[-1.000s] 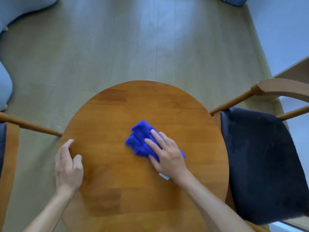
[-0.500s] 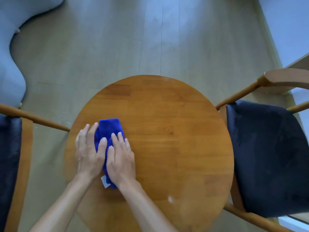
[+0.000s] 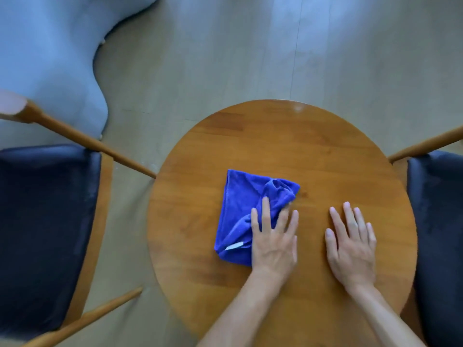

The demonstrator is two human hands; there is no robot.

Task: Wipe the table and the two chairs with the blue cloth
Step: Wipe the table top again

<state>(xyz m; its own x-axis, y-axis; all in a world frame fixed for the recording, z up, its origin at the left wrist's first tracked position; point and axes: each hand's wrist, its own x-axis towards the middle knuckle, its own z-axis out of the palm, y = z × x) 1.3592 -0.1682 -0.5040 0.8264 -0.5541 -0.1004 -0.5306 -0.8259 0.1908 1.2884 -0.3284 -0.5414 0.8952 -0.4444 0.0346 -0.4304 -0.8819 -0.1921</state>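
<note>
Head view, looking straight down: most of the frame is taken up by the pale plank floor [image 3: 225, 58], seen beyond the fingertips of both hands. Next biggest is the round wooden table [image 3: 288, 146], on which both hands are laid flat. A dark-cushioned chair [image 3: 45, 221] with a light wood frame is parked well off to the left of the left hand, and a second dark-cushioned chair [image 3: 438, 234] is tucked just to the right of the right hand, its seat partly cut off by the frame edge. Something soft and pale blue-grey [image 3: 50, 58] is seen on the floor far ahead and left of the hands, too blurry to be named.

Then the blue cloth [image 3: 240, 209]: it's bunched and loosely folded on the tabletop, lying under and to the left of the left hand [image 3: 274, 239], with a small white tag [image 3: 234, 245] showing by the thumb side. The cloth's right edge is pressed down by that hand, fingers straight and slightly fanned. The right hand [image 3: 350, 246] is rested on bare wood just beside it, fingers spread, nothing held.
</note>
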